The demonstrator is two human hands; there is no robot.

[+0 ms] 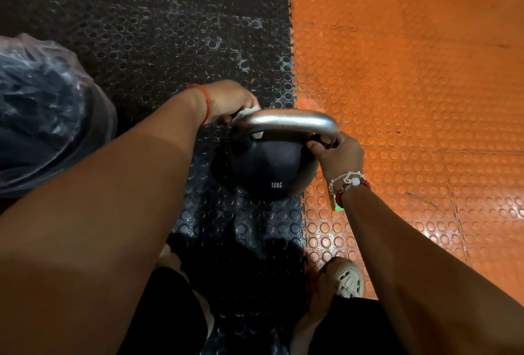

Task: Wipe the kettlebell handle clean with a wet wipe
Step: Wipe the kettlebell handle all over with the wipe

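Mat seam [292, 56]: your left hand [229, 100] pinches wipe [249, 112] on handle [286, 119], right hand [337, 156] grips opposite end (hard rubbing could tip kettlebell [266, 167]).

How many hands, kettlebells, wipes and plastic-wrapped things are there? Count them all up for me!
Hands: 2, the left hand and the right hand
Kettlebells: 1, the kettlebell
Wipes: 1, the wet wipe
Plastic-wrapped things: 1, the plastic-wrapped bundle
Total: 5
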